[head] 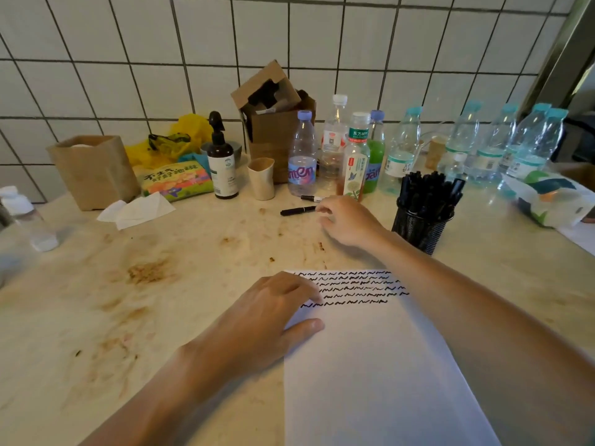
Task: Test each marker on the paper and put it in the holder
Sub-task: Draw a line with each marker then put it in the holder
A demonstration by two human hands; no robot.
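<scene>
The left hand (270, 313) lies flat with fingers straight, pressing on the upper left corner of the sheet of paper (380, 365), its thumb spread out over the blank part. Just past its fingertips, rows of black squiggles (354, 286) run across the top of the sheet. The right hand (346, 220) reaches forward beyond the paper, fingers loosely curled; its fingertips are at the near end of a black marker (297, 210) lying on the tabletop (193, 252), but whether they already pinch it cannot be told. A second marker (311, 198) lies just behind the first, close to the same fingers. Right of that hand's wrist stands the black mesh holder (420, 230), packed with black markers upright. Beyond the right hand a row of plastic bottles (302, 156) stands along the tiled wall, with a paper cup (261, 178) and a dark pump bottle (222, 162) further left. Far left of both hands sit a brown paper bag (93, 172) and crumpled tissue (138, 210).
</scene>
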